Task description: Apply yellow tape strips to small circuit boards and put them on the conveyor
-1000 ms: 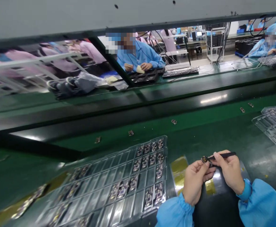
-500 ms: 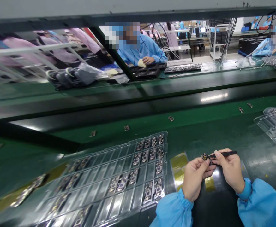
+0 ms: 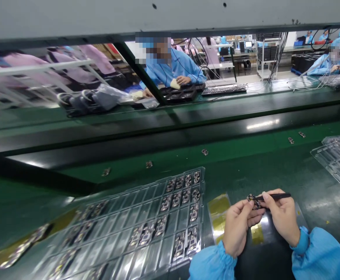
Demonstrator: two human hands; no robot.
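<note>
Between its thumb and fingers, my left hand (image 3: 240, 221) pinches a small circuit board (image 3: 255, 203), held up off the bench. My right hand (image 3: 282, 216) is closed around black tweezers (image 3: 275, 196), whose tip points left and meets the board. Fingers partly cover the board, so the exact spot under the tip cannot be made out. Beneath and beside my hands lie sheets with yellow tape pieces (image 3: 219, 205). Left of them, a clear plastic tray (image 3: 135, 202) carries several circuit boards (image 3: 176, 198) in its slots.
More clear trays (image 3: 339, 155) are stacked at the right. Small boards lie spaced along the green strip (image 3: 176, 157) beyond. A dark post (image 3: 35, 171) slants in at left, and a grey beam (image 3: 170, 19) crosses overhead. A person in blue (image 3: 172, 70) works across the bench.
The view has shifted slightly, and the small boards on the green strip appear farther left. My hands keep the same grips, with the tweezers still at the board.
</note>
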